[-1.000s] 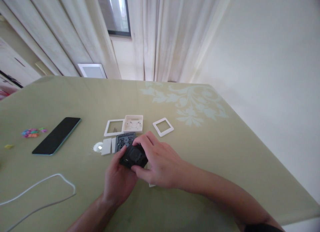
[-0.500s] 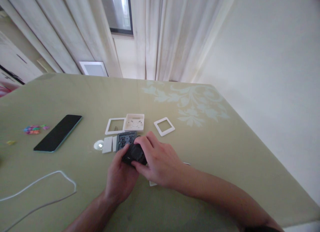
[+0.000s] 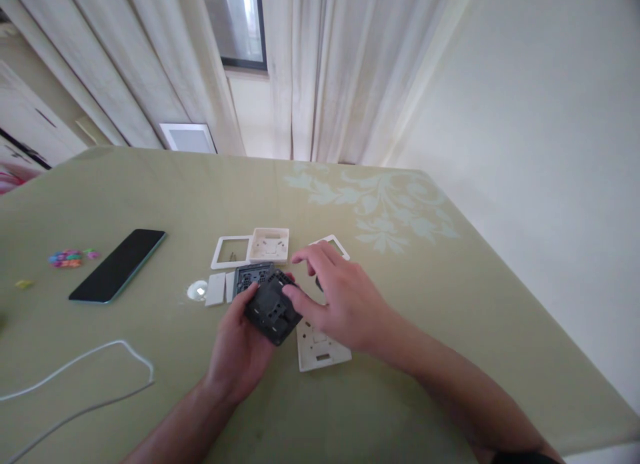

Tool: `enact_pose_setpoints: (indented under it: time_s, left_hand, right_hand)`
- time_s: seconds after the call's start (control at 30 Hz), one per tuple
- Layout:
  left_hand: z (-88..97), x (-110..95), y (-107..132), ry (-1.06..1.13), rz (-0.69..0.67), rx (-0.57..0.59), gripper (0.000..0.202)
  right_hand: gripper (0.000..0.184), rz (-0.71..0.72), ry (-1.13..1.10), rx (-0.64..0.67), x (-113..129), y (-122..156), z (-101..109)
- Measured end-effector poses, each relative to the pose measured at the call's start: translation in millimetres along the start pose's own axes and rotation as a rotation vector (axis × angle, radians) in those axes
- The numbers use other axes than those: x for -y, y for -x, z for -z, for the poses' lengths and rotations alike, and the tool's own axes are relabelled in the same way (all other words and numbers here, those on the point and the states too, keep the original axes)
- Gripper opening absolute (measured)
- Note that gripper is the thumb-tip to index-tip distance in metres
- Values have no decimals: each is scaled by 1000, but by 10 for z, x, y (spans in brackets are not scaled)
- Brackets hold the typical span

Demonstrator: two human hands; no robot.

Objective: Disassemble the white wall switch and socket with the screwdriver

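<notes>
My left hand is closed on a black, square wall-switch module, tilted with its moulded face up. My right hand is beside the module's upper right corner, thumb and index finger apart, the thumb tip close to its edge. A small dark piece shows in the gap beneath the right fingers; whether it is held I cannot tell. Behind the module lies a second dark grey module, partly covered. Under the right hand is a white back plate, partly hidden.
A white box, a white frame and another white frame lie beyond my hands. White rocker covers sit left of the grey module. Farther left are a phone, colourful small pieces and a white cable.
My right hand has let go of the black module and drawn up and right, its fingers opening. More of the module's face and the white back plate now shows.
</notes>
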State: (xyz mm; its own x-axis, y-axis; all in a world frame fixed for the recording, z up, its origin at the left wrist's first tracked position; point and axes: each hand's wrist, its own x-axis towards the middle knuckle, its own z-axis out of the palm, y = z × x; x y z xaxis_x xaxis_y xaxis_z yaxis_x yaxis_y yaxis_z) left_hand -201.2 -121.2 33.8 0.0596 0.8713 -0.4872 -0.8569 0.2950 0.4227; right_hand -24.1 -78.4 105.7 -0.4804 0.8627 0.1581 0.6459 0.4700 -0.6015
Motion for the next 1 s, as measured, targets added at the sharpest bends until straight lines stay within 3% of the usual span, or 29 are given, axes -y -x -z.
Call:
enact_pose_setpoints:
  time_s: [0.13,0.23,0.43,0.6,0.83,1.0]
  left_hand:
    - [-57,-18,8,26,29,-56,37]
    - [-88,-24,31,19,50,-76,39]
    - [-117,-31,49,52,72,-97,39]
    - [-149,-64,45,93,60,-85,45]
    - [-76,-124,13,157,30,-4,54]
    - [-78,-135,5,188,29,9,56]
  right_hand:
    - [17,-67,-50,61,-129,-109,84]
    - [15,-90,-90,169,-159,-143,35]
    - [8,-82,-223,214,-289,-210,-101]
    - [13,-77,-441,222,-421,-281,-170]
    - [26,-143,-384,215,-296,-218,-133]
    - [26,-102,-526,220,-342,-249,-152]
